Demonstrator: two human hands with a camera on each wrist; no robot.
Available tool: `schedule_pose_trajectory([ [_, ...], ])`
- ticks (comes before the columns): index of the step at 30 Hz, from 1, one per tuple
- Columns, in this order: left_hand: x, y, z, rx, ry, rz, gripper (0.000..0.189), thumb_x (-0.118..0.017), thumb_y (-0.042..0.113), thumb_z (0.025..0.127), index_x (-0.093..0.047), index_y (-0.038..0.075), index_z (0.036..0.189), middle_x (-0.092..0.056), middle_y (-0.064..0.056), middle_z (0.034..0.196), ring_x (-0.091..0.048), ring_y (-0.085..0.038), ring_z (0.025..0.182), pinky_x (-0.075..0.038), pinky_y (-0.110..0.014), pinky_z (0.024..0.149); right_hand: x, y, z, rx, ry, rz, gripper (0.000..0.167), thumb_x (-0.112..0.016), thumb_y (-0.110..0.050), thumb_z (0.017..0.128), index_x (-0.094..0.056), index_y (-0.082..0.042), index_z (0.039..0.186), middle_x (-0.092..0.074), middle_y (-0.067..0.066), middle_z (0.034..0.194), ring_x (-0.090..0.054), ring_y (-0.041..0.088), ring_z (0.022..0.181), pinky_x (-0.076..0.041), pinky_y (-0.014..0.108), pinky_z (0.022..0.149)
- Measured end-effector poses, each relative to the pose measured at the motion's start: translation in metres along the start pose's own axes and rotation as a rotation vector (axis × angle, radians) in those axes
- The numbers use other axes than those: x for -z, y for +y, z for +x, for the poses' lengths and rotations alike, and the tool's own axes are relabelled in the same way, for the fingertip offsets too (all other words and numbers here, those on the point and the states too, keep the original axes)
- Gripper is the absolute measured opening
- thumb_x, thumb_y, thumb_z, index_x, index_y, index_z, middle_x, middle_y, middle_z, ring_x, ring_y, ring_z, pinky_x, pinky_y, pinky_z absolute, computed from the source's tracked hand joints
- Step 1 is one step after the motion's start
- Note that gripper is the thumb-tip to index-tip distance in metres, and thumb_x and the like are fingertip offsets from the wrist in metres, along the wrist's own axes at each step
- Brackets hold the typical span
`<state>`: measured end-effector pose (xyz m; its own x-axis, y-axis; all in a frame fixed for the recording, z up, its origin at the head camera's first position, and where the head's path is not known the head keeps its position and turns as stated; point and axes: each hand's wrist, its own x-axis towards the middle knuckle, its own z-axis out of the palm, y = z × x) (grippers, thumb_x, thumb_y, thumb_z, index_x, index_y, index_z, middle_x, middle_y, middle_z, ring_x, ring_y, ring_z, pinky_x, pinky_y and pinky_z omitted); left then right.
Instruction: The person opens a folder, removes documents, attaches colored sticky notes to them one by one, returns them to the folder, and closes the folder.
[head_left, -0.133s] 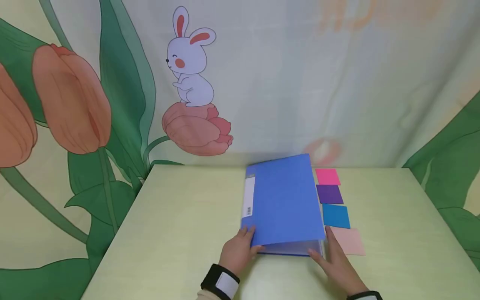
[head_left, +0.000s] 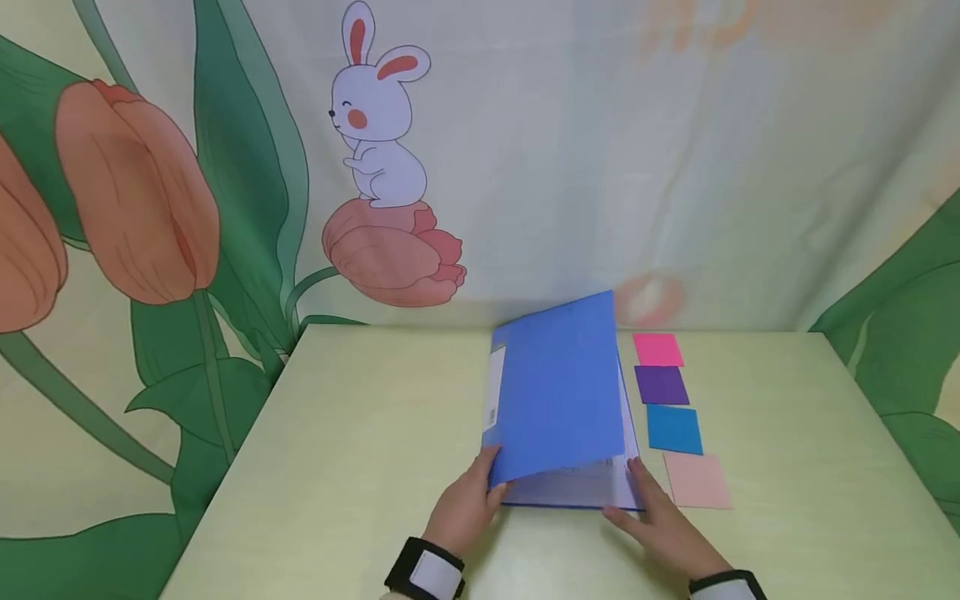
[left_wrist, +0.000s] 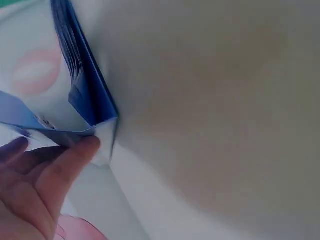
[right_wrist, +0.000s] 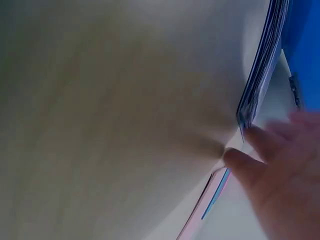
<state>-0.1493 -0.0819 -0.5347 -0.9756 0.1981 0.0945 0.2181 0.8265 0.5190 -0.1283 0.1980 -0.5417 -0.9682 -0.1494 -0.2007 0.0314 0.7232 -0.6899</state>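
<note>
A blue folder [head_left: 558,392] lies on the table, its front cover tilted up over a clear-sleeved page [head_left: 558,490]. My left hand [head_left: 461,504] touches the folder's lower spine side. In the left wrist view its fingers [left_wrist: 67,167] lie against the outside of the cover and spine. My right hand [head_left: 667,529] is at the folder's lower right corner, thumb near the front edge and fingers by the right edge. The right wrist view has its fingertips [right_wrist: 240,160] right at the corner of the stacked pages [right_wrist: 257,75].
Right of the folder, a pink card [head_left: 657,350], a purple card [head_left: 662,385], a blue card [head_left: 675,429] and a pale pink card [head_left: 699,481] lie in a column on the pale table [head_left: 375,417]. A printed curtain [head_left: 525,167] hangs behind.
The folder's front cover has tilted further up and leftward, baring more of the page beneath. The left hand has shifted slightly left; the right hand has moved slightly left along the corner.
</note>
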Motion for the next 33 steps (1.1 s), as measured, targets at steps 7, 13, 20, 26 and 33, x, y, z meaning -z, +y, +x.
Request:
schedule_pose_trajectory([
  [7, 0.001, -0.002, -0.017, 0.09, 0.01, -0.23, 0.04, -0.049, 0.012, 0.096, -0.035, 0.001, 0.132, -0.045, -0.025, 0.133, -0.057, -0.029, 0.105, -0.048, -0.042, 0.079, -0.003, -0.002, -0.003, -0.039, -0.026, -0.207, 0.084, -0.066, -0.049, 0.079, -0.036, 0.002, 0.14, -0.025, 0.018, 0.148, -0.019, 0.043, 0.134, -0.024, 0.062, 0.099],
  [13, 0.009, -0.003, -0.029, 0.146, 0.087, -0.48, 0.036, -0.043, 0.003, 0.095, -0.031, -0.008, 0.128, -0.044, -0.031, 0.126, -0.045, -0.04, 0.119, -0.037, -0.05, 0.096, -0.002, -0.007, -0.009, -0.089, -0.034, -0.274, 0.078, -0.068, -0.041, 0.08, -0.038, 0.0, 0.139, -0.025, 0.015, 0.149, -0.019, 0.042, 0.134, -0.024, 0.06, 0.1],
  [20, 0.027, -0.02, -0.042, 0.406, 0.035, -0.393, 0.029, -0.05, 0.021, 0.096, -0.057, -0.007, 0.099, -0.064, -0.012, 0.082, -0.063, -0.024, 0.074, -0.049, -0.039, 0.062, -0.004, -0.009, -0.012, -0.124, -0.066, -0.309, 0.078, -0.068, -0.041, 0.08, -0.039, 0.002, 0.138, -0.025, 0.016, 0.149, -0.019, 0.041, 0.134, -0.023, 0.059, 0.101],
  [26, 0.04, -0.045, -0.044, 0.55, -0.198, -0.445, 0.049, -0.047, 0.044, 0.094, -0.059, 0.003, 0.07, -0.059, -0.003, 0.053, -0.054, -0.014, 0.04, -0.042, -0.027, 0.039, -0.004, -0.007, -0.017, -0.139, -0.085, -0.311, 0.082, -0.067, -0.045, 0.079, -0.037, 0.003, 0.139, -0.023, 0.016, 0.149, -0.018, 0.04, 0.135, -0.023, 0.059, 0.101],
  [33, 0.051, -0.039, -0.044, 0.483, -0.226, -0.138, 0.048, -0.05, 0.039, 0.093, -0.053, 0.01, 0.055, -0.05, 0.002, 0.044, -0.047, -0.012, 0.036, -0.037, -0.027, 0.038, -0.005, -0.007, -0.021, -0.09, -0.061, -0.317, 0.078, -0.066, -0.042, 0.081, -0.038, 0.003, 0.138, -0.025, 0.016, 0.149, -0.019, 0.039, 0.135, -0.023, 0.056, 0.103],
])
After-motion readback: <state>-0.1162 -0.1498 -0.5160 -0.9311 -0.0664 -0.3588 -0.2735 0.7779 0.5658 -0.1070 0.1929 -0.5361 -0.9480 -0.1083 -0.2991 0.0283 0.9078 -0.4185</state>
